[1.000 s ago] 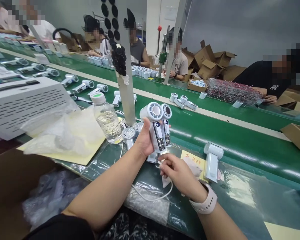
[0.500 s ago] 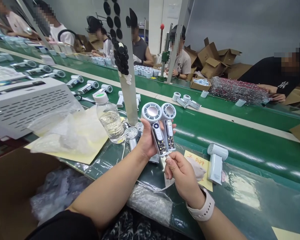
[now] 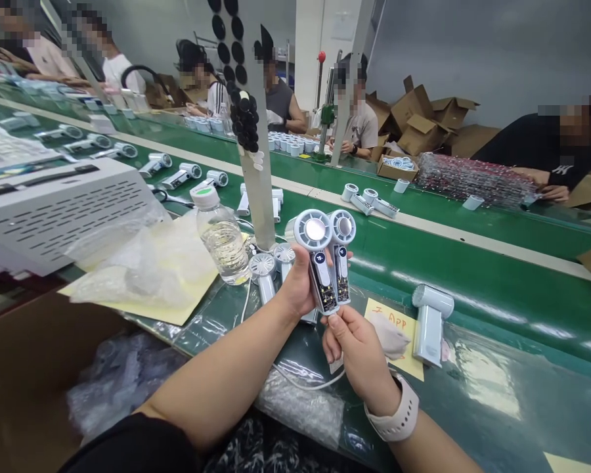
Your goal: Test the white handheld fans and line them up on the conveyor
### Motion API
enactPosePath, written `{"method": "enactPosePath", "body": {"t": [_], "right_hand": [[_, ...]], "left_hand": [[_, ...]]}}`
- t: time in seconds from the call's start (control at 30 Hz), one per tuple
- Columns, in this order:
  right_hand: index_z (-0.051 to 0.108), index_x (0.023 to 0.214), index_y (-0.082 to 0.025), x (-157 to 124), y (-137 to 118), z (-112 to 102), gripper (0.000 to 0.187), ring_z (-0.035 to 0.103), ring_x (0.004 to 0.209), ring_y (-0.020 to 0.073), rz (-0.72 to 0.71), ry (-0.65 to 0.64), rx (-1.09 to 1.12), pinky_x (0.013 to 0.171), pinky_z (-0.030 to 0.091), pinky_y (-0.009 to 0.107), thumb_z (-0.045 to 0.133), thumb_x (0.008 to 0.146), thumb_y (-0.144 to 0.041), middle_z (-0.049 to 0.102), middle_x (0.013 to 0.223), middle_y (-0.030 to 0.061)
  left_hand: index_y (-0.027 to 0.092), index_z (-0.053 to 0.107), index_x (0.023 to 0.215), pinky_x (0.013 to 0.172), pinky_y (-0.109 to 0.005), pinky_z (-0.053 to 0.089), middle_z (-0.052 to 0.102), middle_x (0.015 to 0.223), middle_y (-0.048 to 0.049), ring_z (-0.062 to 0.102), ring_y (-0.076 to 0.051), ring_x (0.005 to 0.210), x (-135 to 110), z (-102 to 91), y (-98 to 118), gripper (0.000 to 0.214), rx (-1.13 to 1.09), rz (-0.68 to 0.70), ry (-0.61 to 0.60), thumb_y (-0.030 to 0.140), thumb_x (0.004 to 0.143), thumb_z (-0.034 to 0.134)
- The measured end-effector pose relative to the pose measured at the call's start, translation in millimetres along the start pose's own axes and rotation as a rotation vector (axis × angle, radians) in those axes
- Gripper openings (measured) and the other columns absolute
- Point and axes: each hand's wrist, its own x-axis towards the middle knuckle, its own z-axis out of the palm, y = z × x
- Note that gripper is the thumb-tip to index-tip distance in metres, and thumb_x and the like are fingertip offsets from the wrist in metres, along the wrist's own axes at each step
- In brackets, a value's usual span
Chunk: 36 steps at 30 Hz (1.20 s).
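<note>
My left hand [image 3: 299,284] is closed around two light-blue handheld fans, held upright side by side. The nearer handheld fan [image 3: 320,263] has its handle cover off, showing a circuit board and a lit round display. Behind it, the second handheld fan [image 3: 343,263] is likewise uncovered. At the bottom of the handles, my right hand [image 3: 352,345] pinches the end of a white cable [image 3: 308,386]; the plug itself is hidden by the fingers. More handheld fans [image 3: 264,268] lie behind my left forearm.
To the right, a covered handheld fan [image 3: 429,325] lies by a yellow note [image 3: 394,335]. A water bottle [image 3: 221,236] and metal post [image 3: 256,197] stand left of my hands. Beyond runs a green conveyor belt [image 3: 473,263] carrying several fans. Co-workers sit across it.
The view has shifted slightly, and both hands sit a little lower and further right in it. The nearer fan's display now shows lit digits. My right hand stays at the handle bottoms.
</note>
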Motion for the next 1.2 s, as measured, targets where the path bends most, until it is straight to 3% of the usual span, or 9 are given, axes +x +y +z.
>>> {"method": "enactPosePath", "body": {"t": [0.13,0.3,0.47,0.6,0.7,0.8,1.07,1.2], "right_hand": [[0.063,0.075,-0.021,-1,-2,-1,0.047,0.057,0.064,0.0168,-0.132,0.062,-0.2,0.065,0.044,0.032,0.058,0.09,-0.066,0.063,0.064,0.0004],[0.066,0.081,-0.022,-5,-9,-2,0.04,0.061,0.082,0.0206,-0.257,0.114,-0.272,0.076,0.046,0.035,0.053,0.096,-0.057,0.069,0.084,0.004],[0.059,0.07,-0.022,-1,-7,-7,0.046,0.06,0.067,0.0181,-0.161,0.156,-0.219,0.071,0.046,0.034,0.057,0.093,-0.061,0.067,0.065,0.0011],[0.055,0.07,-0.022,1,-5,-4,0.05,0.055,0.046,0.0142,-0.064,0.147,-0.005,0.056,0.043,0.029,0.065,0.084,-0.07,0.054,0.045,-0.0064],[0.052,0.068,-0.023,-1,-2,3,0.054,0.048,0.035,0.0116,-0.017,0.165,0.153,0.044,0.036,0.025,0.069,0.078,-0.072,0.045,0.039,-0.0099],[0.05,0.066,-0.023,-1,2,7,0.054,0.047,0.035,0.0106,-0.025,0.169,0.181,0.043,0.035,0.024,0.069,0.08,-0.072,0.045,0.04,-0.0096],[0.059,0.071,-0.022,4,-6,-11,0.042,0.058,0.066,0.0176,-0.155,0.14,-0.133,0.067,0.046,0.033,0.059,0.09,-0.059,0.061,0.067,-0.0001],[0.051,0.059,-0.023,5,-16,-24,0.038,0.06,0.09,0.0236,-0.337,0.227,-0.296,0.084,0.047,0.04,0.058,0.09,-0.044,0.066,0.092,0.0066]], "left_hand": [[0.017,0.061,0.063,0.08,-0.036,0.059,0.075,0.09,-0.0094,0.073,-0.028,0.095,1,-1.6,0,0.073,-0.037,-0.016,0.011,0.088,0.051,0.072],[0.017,0.057,0.06,0.085,-0.037,0.059,0.074,0.096,-0.0085,0.072,-0.028,0.101,3,0.1,3,0.073,-0.184,-0.074,0.046,0.089,0.054,0.07],[0.017,0.055,0.061,0.084,-0.04,0.06,0.074,0.099,-0.0089,0.072,-0.03,0.104,1,2.6,9,0.072,-0.169,-0.053,-0.002,0.087,0.054,0.072],[0.018,0.055,0.062,0.083,-0.04,0.06,0.073,0.1,-0.0093,0.07,-0.032,0.108,-2,4.4,9,0.073,-0.076,0.005,-0.024,0.09,0.056,0.068],[0.018,0.057,0.063,0.083,-0.04,0.06,0.073,0.102,-0.0107,0.068,-0.033,0.111,-4,5.9,6,0.074,-0.007,0.051,-0.035,0.091,0.056,0.067],[0.018,0.057,0.063,0.084,-0.04,0.06,0.073,0.102,-0.011,0.067,-0.034,0.114,-6,7.4,4,0.074,0.014,0.069,-0.04,0.092,0.057,0.065],[0.018,0.061,0.068,0.089,-0.041,0.059,0.073,0.104,-0.01,0.068,-0.034,0.114,-4,5.7,6,0.073,-0.022,0.064,-0.014,0.089,0.056,0.07],[0.018,0.065,0.083,0.094,-0.045,0.057,0.074,0.097,-0.0088,0.069,-0.032,0.11,-2,2.2,9,0.059,-0.074,0.021,0.063,0.076,0.07,0.071]]}}
